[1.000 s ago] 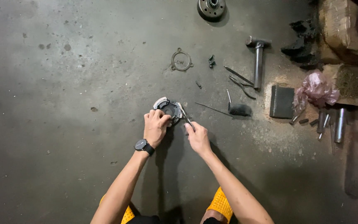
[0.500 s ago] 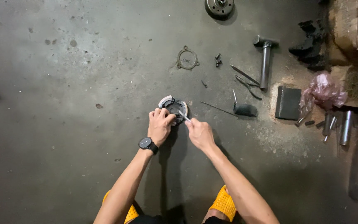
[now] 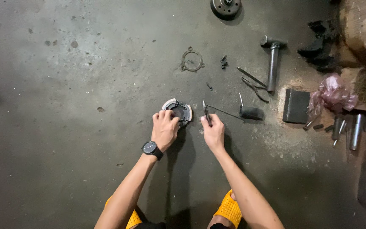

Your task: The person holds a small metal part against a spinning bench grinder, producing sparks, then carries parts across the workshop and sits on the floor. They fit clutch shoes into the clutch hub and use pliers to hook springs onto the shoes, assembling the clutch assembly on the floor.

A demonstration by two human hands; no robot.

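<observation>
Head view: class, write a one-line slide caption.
Left hand steadies a round metal part on concrete; right hand holds a slim tool.

Dim overhead light, brighter mid-floor, dark corners, soft shadows, reasonably sharp focus.

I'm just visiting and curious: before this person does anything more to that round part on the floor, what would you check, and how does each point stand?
1. Left hand steadies the round metal part: ok, fingers rest on it.
2. Right hand has a firm hold on the thin metal tool: ok, pinched upright.
3. Tool tip seated on the part: not ok, it stands beside it, apart.
4. Part flat on the concrete floor: cannot tell, hand covers it.
5. Hammer and pliers near: ok, to the right.
</observation>
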